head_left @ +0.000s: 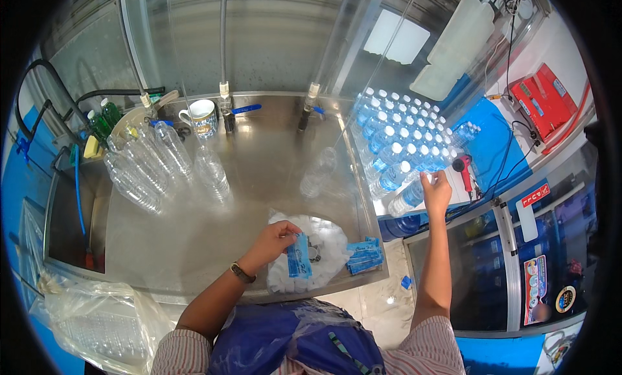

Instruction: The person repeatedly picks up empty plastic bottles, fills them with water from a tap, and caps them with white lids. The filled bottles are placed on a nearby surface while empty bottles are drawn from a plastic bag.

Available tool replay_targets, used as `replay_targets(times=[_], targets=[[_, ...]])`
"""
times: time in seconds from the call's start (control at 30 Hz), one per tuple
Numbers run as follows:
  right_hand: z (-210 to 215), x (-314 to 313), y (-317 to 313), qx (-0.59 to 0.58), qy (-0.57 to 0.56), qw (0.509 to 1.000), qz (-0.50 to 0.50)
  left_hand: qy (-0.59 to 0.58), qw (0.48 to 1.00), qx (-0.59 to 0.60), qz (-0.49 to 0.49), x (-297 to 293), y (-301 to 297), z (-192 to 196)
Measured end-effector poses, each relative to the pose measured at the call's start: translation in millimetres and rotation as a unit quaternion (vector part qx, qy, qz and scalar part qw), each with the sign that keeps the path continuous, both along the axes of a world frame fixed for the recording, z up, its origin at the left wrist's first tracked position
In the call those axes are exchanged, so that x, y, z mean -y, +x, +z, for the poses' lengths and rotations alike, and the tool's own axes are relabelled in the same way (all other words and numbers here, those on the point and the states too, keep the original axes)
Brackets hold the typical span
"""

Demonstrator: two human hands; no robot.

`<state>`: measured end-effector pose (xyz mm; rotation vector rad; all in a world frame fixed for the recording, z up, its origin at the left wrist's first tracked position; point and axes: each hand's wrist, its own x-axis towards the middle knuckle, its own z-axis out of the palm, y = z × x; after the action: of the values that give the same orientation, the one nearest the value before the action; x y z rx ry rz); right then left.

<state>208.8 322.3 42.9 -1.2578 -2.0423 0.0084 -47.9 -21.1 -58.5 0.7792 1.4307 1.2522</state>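
Note:
My left hand (282, 237) pinches a blue printed label sleeve (299, 257) that hangs over a clear bag of white caps (327, 235) at the front of the steel counter. More blue labels (365, 255) lie in a stack right of the bag. My right hand (437, 192) is closed at the top of a labelled water bottle (407, 200) at the near end of the side table; its fingers hide the cap. Next to it stand rows of filled, white-capped bottles (405, 135).
Empty clear bottles (210, 174) stand on the left of the steel counter (265, 161), beside a mug (202, 119). Filling taps (225, 109) rise behind. A red heat gun (464, 171) lies right of the bottles. A plastic bag of bottles (97, 323) sits front left.

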Motion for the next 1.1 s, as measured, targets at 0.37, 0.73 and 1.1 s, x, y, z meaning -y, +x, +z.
replay_targets(times=[0.37, 0.73, 1.1], targets=[[-30, -74, -31, 0.08, -0.032, 0.996, -0.029, 0.001, 0.998, -0.021, 0.061, -4, 4, -4], [-56, 188, -68, -0.086, -0.238, 0.848, 0.466, 0.104, 0.99, -0.04, 0.085, -11, 21, 10], [-89, 149, 3, 0.26, -0.169, 0.932, 0.185, 0.025, 0.835, -0.531, -0.141, 32, 21, -9]])
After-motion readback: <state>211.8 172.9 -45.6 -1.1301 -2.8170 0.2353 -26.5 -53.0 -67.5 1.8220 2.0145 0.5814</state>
